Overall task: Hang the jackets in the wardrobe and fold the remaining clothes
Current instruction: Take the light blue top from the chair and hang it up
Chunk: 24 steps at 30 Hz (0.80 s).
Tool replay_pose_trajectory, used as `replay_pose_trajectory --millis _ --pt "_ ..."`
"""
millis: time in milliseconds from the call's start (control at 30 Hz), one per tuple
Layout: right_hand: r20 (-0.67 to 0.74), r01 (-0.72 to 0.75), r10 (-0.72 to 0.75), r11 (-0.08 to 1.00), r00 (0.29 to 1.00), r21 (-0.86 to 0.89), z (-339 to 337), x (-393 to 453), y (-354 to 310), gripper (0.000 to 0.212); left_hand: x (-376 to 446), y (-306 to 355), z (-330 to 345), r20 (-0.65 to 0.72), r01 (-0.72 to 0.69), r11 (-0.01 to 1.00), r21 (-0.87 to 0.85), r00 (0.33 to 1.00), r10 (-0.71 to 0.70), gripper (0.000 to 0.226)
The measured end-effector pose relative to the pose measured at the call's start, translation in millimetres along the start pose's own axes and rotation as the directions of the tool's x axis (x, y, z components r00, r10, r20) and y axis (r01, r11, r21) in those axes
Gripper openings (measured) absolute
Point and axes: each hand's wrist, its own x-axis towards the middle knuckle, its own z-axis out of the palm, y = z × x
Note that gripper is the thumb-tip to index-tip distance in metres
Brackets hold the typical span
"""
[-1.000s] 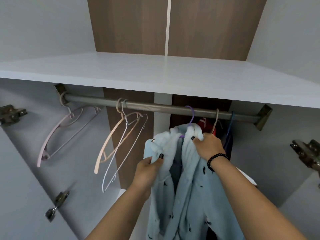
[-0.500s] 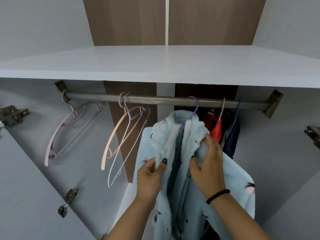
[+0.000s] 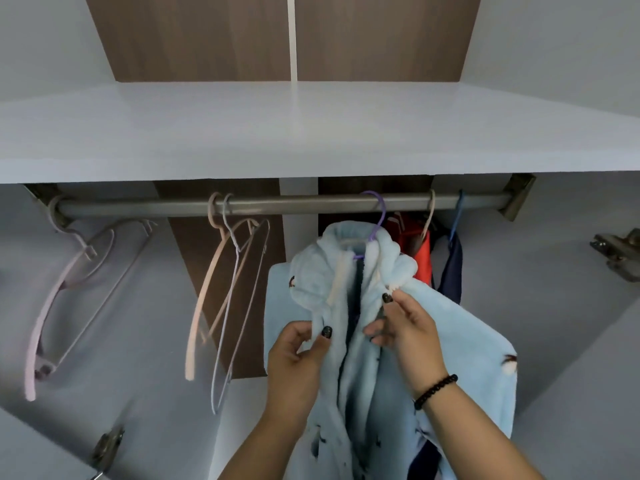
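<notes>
Fluffy light-blue fleece jacket point(image 3: 450, 327) hangs on the metal rail point(image 3: 294, 204); left hand point(image 3: 298, 358) and right hand point(image 3: 405, 327) both pinch its front edges.

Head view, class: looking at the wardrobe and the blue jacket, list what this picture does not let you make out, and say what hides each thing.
- Blue jacket: its hem is cut off by the bottom edge.
- Purple hanger: only the hook shows; the jacket's collar hides its shoulders.
- Red garment and dark garment: mostly hidden behind the jacket, so their type is unclear.
- Left hand: its fingers are tucked behind the jacket's front edge.
</notes>
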Motion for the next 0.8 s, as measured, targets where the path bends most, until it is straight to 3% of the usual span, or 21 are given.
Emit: replay_pose_trajectory --millis 133,233,300,400,500,567,667,733,800 --pt "0.049 -0.061 0.052 0.980 0.997 0.192 2.9 3.3 1.7 0.011 5.2 8.7 -6.5 0.042 0.033 0.996 -0.079 0.999 -0.030 0.019" --pt "0.157 -0.175 0.120 0.899 0.980 0.403 2.6 4.0 4.6 0.014 9.5 16.4 -14.2 0.090 0.054 0.988 -0.143 0.995 -0.042 0.026" --pt "0.220 -0.220 0.139 0.887 0.965 0.405 3.4 2.5 6.6 0.016 12.6 19.9 -17.2 0.131 0.086 0.980 -0.179 0.989 -0.063 0.025" --pt "0.244 -0.183 0.127 0.959 0.961 0.219 7.1 -0.9 7.4 0.014 16.8 21.4 -14.3 0.163 0.136 0.968 -0.213 0.981 -0.102 0.021" --pt "0.182 -0.031 0.046 0.996 0.982 -0.083 7.6 -3.9 4.4 0.016 20.8 22.2 -8.1 0.160 0.149 0.957 -0.248 0.981 -0.111 0.022" --pt "0.192 0.054 0.008 0.947 0.981 -0.318 6.0 -7.7 6.2 0.023 23.4 24.5 -5.5 0.180 0.188 0.944 -0.271 0.973 -0.142 0.020" --pt "0.267 0.156 0.039 0.725 0.963 -0.670 6.2 -17.4 20.5 0.028 26.3 26.2 -2.2 0.132 0.181 0.963 -0.201 0.979 -0.157 0.021" --pt "0.267 0.199 0.016 0.623 0.964 -0.757 6.8 -20.0 26.5 0.029 26.3 24.0 0.3 0.049 0.106 0.988 -0.110 0.994 -0.101 0.021" --pt "0.226 0.159 0.008 0.687 0.974 -0.709 7.9 -19.6 27.2 0.028 24.0 23.8 3.7 0.012 0.040 0.996 -0.086 0.999 -0.039 0.019"
